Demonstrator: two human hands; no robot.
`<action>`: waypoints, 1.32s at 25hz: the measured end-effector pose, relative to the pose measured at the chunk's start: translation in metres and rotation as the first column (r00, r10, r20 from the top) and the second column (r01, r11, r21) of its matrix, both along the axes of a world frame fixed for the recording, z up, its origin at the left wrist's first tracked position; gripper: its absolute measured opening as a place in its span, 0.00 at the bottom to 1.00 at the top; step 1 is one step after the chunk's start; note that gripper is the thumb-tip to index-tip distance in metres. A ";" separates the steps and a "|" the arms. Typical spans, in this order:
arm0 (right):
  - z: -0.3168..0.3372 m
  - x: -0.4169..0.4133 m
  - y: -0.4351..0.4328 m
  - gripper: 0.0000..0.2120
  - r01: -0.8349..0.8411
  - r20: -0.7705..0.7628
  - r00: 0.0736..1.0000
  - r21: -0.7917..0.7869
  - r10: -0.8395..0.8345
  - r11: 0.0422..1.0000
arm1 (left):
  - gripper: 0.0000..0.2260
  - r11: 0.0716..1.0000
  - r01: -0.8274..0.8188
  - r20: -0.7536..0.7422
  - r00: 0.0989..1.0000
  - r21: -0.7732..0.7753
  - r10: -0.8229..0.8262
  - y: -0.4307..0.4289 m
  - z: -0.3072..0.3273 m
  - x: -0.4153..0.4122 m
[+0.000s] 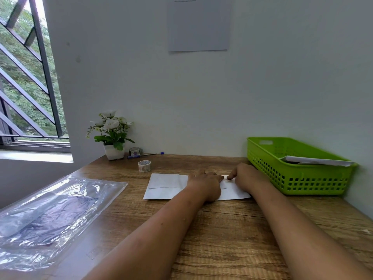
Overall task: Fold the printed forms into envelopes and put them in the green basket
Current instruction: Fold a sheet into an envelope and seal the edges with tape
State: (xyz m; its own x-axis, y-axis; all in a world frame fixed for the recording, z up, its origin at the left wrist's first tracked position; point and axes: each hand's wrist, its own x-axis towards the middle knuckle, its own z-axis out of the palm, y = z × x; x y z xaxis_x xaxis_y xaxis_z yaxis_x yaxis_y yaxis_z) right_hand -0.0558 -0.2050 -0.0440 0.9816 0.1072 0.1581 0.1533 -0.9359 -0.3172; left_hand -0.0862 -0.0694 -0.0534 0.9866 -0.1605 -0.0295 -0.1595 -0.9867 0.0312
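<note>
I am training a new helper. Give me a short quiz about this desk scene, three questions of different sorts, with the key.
1. True or false: papers lie in the green basket.
2. Where does the white envelope lie? A) in the basket B) on the table, under the left hand and right hand C) on the floor
3. Fill in: behind the envelope stands a roll of ____.
Key: 1 true; 2 B; 3 tape.

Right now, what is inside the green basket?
White papers lie in the green basket, their edge resting near its right rim. Whether they are envelopes, how many, and anything beneath them cannot be seen: the papers and the basket's front wall cover it.
</note>
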 end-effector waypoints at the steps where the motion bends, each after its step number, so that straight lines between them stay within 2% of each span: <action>1: 0.001 -0.001 -0.001 0.18 0.004 -0.002 1.000 0.011 -0.004 1.000 | 0.25 1.000 -0.001 0.000 1.000 0.004 0.001 0.000 -0.001 0.000; 10: 0.013 -0.009 -0.010 0.19 -0.062 -0.083 0.994 0.041 0.066 0.997 | 0.25 0.999 -0.004 0.023 1.000 0.033 0.003 0.001 -0.002 0.003; 14: 0.019 -0.013 -0.014 0.22 -0.105 -0.145 0.984 -0.023 0.101 0.994 | 0.25 0.999 -0.007 0.031 1.000 0.047 0.006 0.000 -0.002 0.003; 19: 0.022 -0.014 -0.012 0.21 -0.094 -0.119 0.989 -0.066 0.086 0.993 | 0.25 1.000 -0.013 0.021 1.000 0.012 0.012 0.000 -0.003 0.001; 22: 0.019 -0.018 -0.009 0.15 -0.070 0.027 0.997 -0.174 0.076 0.982 | 0.25 0.999 -0.001 0.030 1.000 -0.044 0.002 0.004 -0.003 0.001; 24: 0.013 -0.017 -0.008 0.17 -0.089 0.064 0.993 -0.174 0.102 0.981 | 0.24 0.995 0.000 0.017 1.000 -0.097 0.002 0.007 -0.003 0.001; 27: 0.005 -0.012 -0.008 0.25 -0.154 -0.044 0.988 -0.155 0.149 0.976 | 0.23 0.989 -0.003 0.006 1.000 -0.150 0.004 0.008 -0.004 -0.002; 33: 0.010 -0.014 -0.007 0.28 -0.193 -0.059 0.981 -0.188 0.185 0.963 | 0.23 0.987 -0.016 0.000 1.000 -0.162 0.017 0.007 -0.001 -0.004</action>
State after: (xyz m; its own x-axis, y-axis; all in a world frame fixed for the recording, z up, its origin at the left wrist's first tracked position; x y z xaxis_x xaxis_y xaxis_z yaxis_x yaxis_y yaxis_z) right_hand -0.0693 -0.2116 -0.0343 0.9457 0.3157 0.0771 0.3238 -0.9352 -0.1436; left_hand -0.0902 -0.0623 -0.0547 0.9892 -0.1467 -0.0034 -0.1434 -0.9711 0.1910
